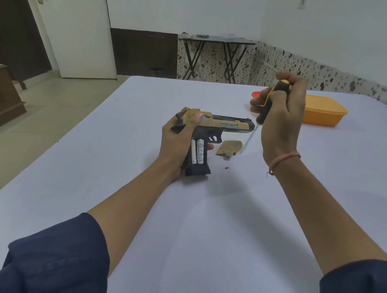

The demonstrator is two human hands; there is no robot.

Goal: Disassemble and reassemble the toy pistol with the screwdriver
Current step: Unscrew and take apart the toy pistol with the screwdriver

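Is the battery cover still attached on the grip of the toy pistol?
No, the battery cover lies on the table beside the toy pistol, and two batteries show in the open grip.

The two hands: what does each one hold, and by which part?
The left hand holds the toy pistol by its grip and rear. The right hand holds the screwdriver by its handle, tip pointing down.

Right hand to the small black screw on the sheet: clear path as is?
Probably not directly. The right hand is closed around the black-and-yellow screwdriver, so its fingers are busy. The small black screw lies bare on the white sheet, with nothing over it.
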